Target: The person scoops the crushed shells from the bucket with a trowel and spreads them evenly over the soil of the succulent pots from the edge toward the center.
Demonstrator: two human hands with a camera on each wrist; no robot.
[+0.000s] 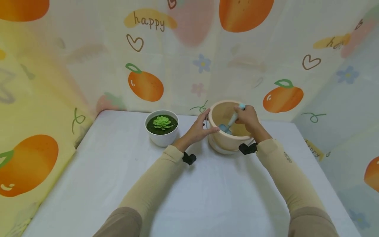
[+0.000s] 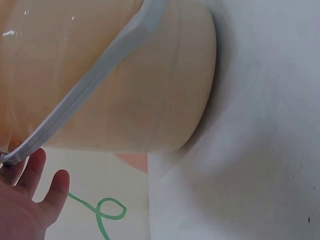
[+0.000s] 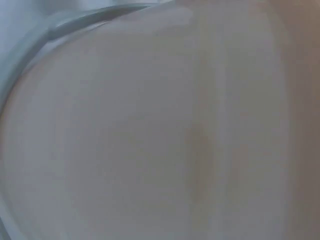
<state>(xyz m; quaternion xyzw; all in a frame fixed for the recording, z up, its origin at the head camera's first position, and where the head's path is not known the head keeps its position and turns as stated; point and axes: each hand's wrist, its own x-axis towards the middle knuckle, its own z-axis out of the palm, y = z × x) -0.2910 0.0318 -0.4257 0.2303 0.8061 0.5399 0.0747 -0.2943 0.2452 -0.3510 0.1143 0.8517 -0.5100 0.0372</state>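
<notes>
A peach-coloured bucket (image 1: 225, 144) stands upright at the back right of the table, its pale carrying handle (image 2: 92, 85) hanging down along the outer wall in the left wrist view. My left hand (image 1: 199, 129) rests against the bucket's left side, thumb and index finger spread along the rim. In the left wrist view, fingertips of that hand (image 2: 25, 200) lie by the handle's end. My right hand (image 1: 248, 118) grips the handle of a small light-blue shovel (image 1: 232, 120) over the opening. The shovel's blade points down inside the bucket. Only the blurred bucket wall (image 3: 135, 130) fills the right wrist view.
Left of the bucket is a white pot (image 1: 161, 140) holding dark soil and a green succulent (image 1: 162, 122). A white cloth covers the table (image 1: 213, 194). Fruit-printed curtains (image 1: 177, 59) hang right behind the table and at both sides.
</notes>
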